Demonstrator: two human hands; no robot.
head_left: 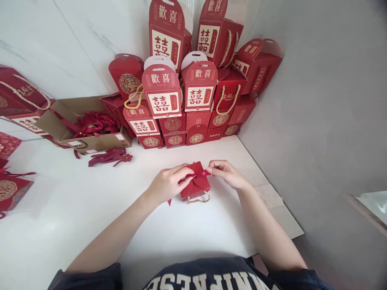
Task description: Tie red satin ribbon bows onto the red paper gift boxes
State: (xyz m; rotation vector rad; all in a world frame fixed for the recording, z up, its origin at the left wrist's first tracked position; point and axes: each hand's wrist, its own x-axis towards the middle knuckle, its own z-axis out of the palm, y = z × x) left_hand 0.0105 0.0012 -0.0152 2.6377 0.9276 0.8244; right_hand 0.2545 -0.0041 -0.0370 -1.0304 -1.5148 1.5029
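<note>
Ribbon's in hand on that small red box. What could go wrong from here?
Uneven pull: the right hand pinches the ribbon while the left hand is at the box's opposite side, so the ribbon might end up off-centre.

Sliding: a sideways tug could shift the small box on the smooth-looking table.

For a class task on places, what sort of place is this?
Probably a gift-packing corner: stacked red boxes, a carton of ribbons, and a small box with ribbon on a white table.

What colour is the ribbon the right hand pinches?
Red; the ribbon shows best in the head view.
</note>
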